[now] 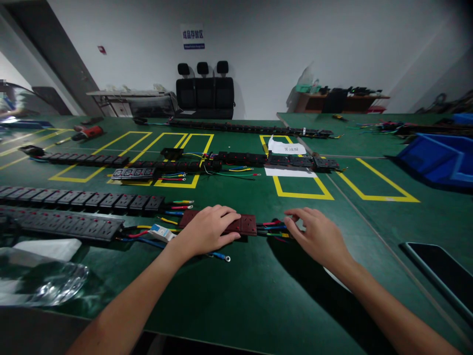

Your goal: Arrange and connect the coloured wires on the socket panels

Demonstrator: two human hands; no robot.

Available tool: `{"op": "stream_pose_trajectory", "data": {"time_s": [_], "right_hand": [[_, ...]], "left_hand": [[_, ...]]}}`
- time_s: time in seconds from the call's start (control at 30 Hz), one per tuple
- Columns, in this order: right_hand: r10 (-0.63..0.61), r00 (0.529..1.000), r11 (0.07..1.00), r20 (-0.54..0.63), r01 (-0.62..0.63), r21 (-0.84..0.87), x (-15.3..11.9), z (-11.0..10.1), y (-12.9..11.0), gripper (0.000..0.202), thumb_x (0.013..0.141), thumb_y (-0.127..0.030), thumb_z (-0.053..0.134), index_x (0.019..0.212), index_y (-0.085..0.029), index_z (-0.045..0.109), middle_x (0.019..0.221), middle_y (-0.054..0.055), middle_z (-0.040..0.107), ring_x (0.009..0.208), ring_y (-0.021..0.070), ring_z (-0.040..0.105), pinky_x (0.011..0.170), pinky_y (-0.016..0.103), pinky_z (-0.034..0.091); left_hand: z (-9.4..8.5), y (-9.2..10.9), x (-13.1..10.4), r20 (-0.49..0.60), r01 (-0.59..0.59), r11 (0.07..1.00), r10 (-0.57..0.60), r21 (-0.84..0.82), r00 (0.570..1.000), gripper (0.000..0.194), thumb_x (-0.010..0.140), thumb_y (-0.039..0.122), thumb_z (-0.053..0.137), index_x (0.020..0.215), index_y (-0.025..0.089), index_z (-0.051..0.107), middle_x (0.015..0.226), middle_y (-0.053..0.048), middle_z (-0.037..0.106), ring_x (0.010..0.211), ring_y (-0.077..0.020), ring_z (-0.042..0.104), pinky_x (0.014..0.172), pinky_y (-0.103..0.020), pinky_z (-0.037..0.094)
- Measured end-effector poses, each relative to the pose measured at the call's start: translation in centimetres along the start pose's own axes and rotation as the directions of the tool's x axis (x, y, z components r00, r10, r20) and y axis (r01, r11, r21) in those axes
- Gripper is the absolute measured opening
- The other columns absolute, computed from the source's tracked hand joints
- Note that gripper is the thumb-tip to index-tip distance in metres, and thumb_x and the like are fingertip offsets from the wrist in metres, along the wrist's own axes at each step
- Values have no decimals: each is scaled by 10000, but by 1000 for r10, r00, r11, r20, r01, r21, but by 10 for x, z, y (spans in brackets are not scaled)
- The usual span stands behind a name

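A dark red socket strip (248, 225) lies on the green table in front of me, with coloured wires at both ends. Over its middle lies my left hand (209, 229), fingers across the top and thumb along the near side, holding it. My right hand (318, 234) is closed loosely around the wires (272, 228) at the strip's right end; its palm hides where they run. To the left, a small white and blue breaker (161, 232) sits among wires. A blue wire with a ring terminal (221, 257) sticks out below my left hand.
Long black socket strips (66, 222) lie at the left, others (244, 158) farther back. A clear plastic bag (40, 278) is near left, a phone (439, 271) near right. A blue bin (439, 160) stands at the right, a red power drill (87, 133) at the back left.
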State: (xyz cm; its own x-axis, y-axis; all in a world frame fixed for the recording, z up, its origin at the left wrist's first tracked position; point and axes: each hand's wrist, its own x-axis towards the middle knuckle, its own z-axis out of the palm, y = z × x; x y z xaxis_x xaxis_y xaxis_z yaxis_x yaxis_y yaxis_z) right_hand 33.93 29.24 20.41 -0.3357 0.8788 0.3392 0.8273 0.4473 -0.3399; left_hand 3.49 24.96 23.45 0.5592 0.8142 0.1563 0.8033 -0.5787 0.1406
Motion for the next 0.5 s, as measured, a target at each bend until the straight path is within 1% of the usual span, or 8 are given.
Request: {"op": "stream_pose_trajectory", "data": {"time_s": [0.07, 0.13, 0.2, 0.27, 0.33, 0.4, 0.5], "right_hand": [[-38, 999, 999, 35, 37, 26, 0, 3, 1, 325, 991, -436, 515, 1082, -211, 731, 973, 85, 748, 923, 283, 656, 777, 389, 480], [-58, 996, 990, 70, 48, 130, 1, 5, 2, 316, 996, -419, 516, 1103, -204, 720, 994, 86, 748, 913, 266, 665, 801, 390, 505], [-65, 996, 970, 59, 49, 238, 1, 6, 3, 296, 996, -403, 528, 1117, -202, 708, 1015, 85, 747, 904, 241, 681, 810, 370, 526], [-72, 997, 955, 17, 64, 290, 1, 4, 3, 282, 992, -395, 540, 1128, -206, 699, 1021, 84, 749, 900, 228, 690, 810, 356, 534], [-87, 996, 962, -2, 85, 259, 2, 3, 5, 287, 986, -395, 544, 1149, -210, 690, 973, 78, 752, 881, 233, 692, 790, 362, 531], [-90, 996, 978, 17, 86, 188, 3, 3, 7, 297, 982, -403, 537, 1150, -212, 690, 930, 75, 750, 874, 249, 691, 772, 375, 521], [-70, 997, 989, 37, 65, 133, 5, 5, 12, 302, 982, -430, 515, 1086, -219, 704, 934, 74, 752, 884, 259, 691, 763, 376, 508]], "left_hand": [[1, 0, 0, 0, 0, 1000, 0, 2, 1000, 447, 1000, 442, 623, 1371, 196, 579, 1348, -111, 648, 1169, -277, 636, 956, -420, 521], [1, 0, 0, -3, 1, 1000, -1, 9, 1000, 448, 995, 435, 632, 1367, 191, 580, 1351, -109, 645, 1170, -276, 634, 961, -420, 518], [1, 0, -1, -4, 3, 1000, -3, 15, 1000, 448, 990, 428, 642, 1365, 192, 578, 1352, -105, 643, 1170, -273, 631, 963, -416, 514], [1, 0, -1, -2, 2, 1000, -2, 20, 1000, 452, 987, 432, 644, 1366, 196, 574, 1352, -103, 641, 1170, -273, 627, 962, -413, 511], [1, 0, -2, 3, 1, 1000, -1, 24, 1000, 463, 988, 450, 636, 1368, 194, 572, 1355, -105, 635, 1174, -275, 622, 965, -412, 507], [1, 0, -2, 7, 2, 1000, -2, 26, 1000, 502, 983, 482, 632, 1388, 194, 558, 1368, -109, 623, 1180, -280, 617, 969, -414, 504], [1, 1, -1, 18, -10, 1000, 10, 13, 1000, 608, 953, 533, 657, 1445, 209, 508, 1382, -101, 613, 1195, -284, 607, 981, -416, 498]]}}
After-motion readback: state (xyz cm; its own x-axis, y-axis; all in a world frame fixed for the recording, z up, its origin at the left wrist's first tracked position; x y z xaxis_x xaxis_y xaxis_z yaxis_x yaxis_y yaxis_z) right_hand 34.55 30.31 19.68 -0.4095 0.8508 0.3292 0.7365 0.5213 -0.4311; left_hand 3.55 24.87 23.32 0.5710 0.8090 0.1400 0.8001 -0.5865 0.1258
